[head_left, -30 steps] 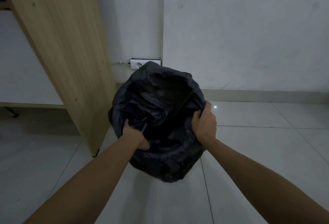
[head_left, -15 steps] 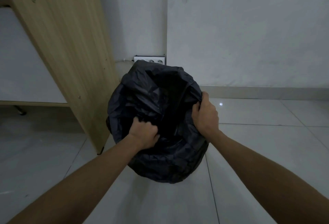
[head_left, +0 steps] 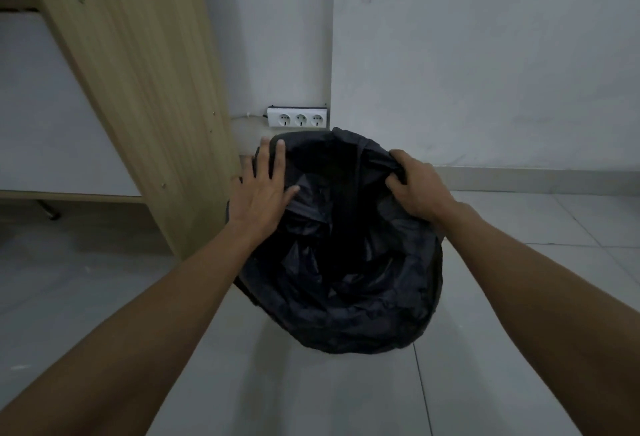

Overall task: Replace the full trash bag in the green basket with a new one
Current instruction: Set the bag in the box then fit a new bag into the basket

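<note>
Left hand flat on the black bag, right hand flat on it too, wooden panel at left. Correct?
Not quite: in the head view the right hand grips a fold of the black bag at its rim, fingers curled, not flat. The left hand does lie flat on it, and the wooden panel is at left.

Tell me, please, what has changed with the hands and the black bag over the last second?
The left hand let go of the black bag at its near side and moved forward to the far left rim, where it lies flat with straight fingers. The right hand still grips the bag's right edge; the bag stays in place.
</note>
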